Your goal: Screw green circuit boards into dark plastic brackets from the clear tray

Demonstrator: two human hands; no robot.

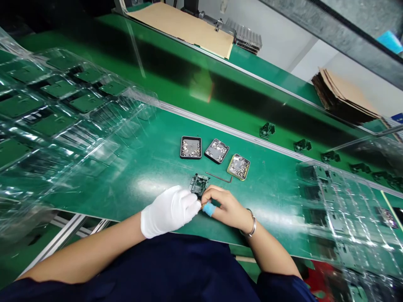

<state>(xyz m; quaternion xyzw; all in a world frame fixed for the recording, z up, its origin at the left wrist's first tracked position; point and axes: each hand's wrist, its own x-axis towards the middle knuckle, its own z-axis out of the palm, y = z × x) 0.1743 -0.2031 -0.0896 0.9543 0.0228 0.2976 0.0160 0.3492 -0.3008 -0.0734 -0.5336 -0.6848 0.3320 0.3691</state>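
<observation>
My left hand (171, 212), in a white glove, is closed at the near edge of a small dark green and black frame-like assembly (199, 183) low over the bench. My right hand (229, 206) is bare, with blue tape round the thumb; its thumb and index finger pinch together at the assembly's near right corner. Whatever lies between those fingertips is too small and hidden to name. Just beyond the hands, an L-shaped hex key (218, 177) rests on the green bench top (138, 180).
Three small trays of tiny metal parts, a black one (190, 158), a grey one (217, 147) and a yellow-edged one (231, 172), stand beyond the hands. Clear plastic trays (126, 94) with green parts flank both sides. Similar assemblies (267, 130) line the back right.
</observation>
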